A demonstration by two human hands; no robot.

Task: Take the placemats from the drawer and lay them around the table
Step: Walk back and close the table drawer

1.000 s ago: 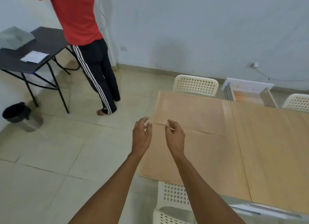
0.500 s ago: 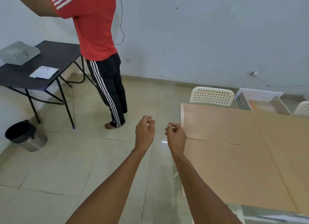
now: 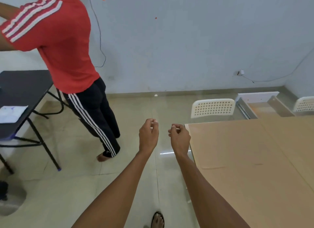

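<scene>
Tan placemats lie flat on the glass table (image 3: 190,159): one at the far left corner (image 3: 229,142), one nearer me (image 3: 254,193), and another further right (image 3: 299,142). Both my hands are bare and hold nothing. My left hand (image 3: 148,135) hovers above the floor, left of the table end, its fingers loosely curled. My right hand (image 3: 180,139) is just beside the corner of the far mat, also loosely curled and not touching it. Beyond the table, the white drawer (image 3: 258,96) stands pulled out, with a tan mat (image 3: 261,108) inside.
A person in a red shirt (image 3: 59,49) stands at the left by a black folding table (image 3: 22,88). White perforated chairs (image 3: 212,107) (image 3: 304,103) stand at the table's far side. A bin (image 3: 10,202) sits at the bottom left. My sandalled foot (image 3: 158,220) shows below.
My view has swung left and both hands have come off the placemats to the left of the table end. The person in red now fills more of the left side.
</scene>
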